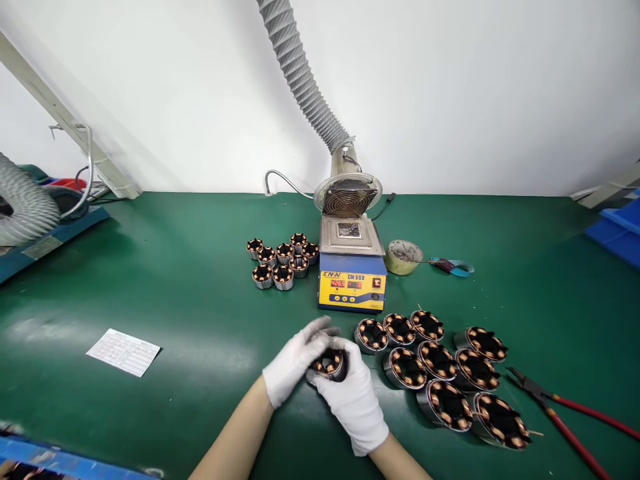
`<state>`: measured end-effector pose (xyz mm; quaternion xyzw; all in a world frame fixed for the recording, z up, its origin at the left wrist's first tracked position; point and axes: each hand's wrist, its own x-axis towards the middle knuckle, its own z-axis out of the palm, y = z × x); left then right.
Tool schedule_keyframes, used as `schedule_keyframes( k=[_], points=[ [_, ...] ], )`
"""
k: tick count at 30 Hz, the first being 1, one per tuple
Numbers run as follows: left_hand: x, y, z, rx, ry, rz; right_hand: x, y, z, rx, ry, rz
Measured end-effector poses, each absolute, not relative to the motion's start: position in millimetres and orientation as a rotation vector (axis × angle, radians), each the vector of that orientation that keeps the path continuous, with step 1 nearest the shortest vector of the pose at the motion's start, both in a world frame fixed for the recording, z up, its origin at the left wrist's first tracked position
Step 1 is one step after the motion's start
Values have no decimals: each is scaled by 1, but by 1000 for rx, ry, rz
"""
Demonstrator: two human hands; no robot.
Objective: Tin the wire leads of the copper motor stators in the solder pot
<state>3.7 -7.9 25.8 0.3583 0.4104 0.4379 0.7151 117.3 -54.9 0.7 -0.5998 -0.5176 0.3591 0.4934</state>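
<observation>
Between my gloved hands, low over the front of the green table, is a motor stator with copper windings and a dark rim. My right hand wraps its fingers around the stator from the right and below. On the far left side of it my left hand rests with fingers bent against it; the fingertips overlap the stator's top edge and are slightly blurred. Just right of my hands stand several larger stators in loose rows, windings facing up. Behind my left hand several smaller stators are grouped.
A blue and yellow solder pot stands under a fume hood. Beside it are a round tin and a blue-handled tool. Red-handled pliers lie right, a paper slip left. Blue bins edge the table.
</observation>
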Motion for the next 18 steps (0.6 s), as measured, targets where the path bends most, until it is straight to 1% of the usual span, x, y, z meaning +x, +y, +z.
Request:
schedule_keyframes(
  k=[1,4,9,11,14,18],
  points=[
    [9,-10,26,771,941,962,117,-55,2,-1472,-1302,831],
    [19,-10,26,689,1030,1092,114,-53,4,-1486,-1422,777],
    [0,-1,35,526,943,1405,113,-51,-3,-1503,-1471,596],
    [-8,1,40,628,998,1303,114,-50,-6,-1512,-1481,561],
    [-10,0,43,828,1139,983,116,-50,-6,-1502,-1491,595],
    [0,-1,40,833,1224,962,117,-52,0,-1507,-1483,691]
  ],
)
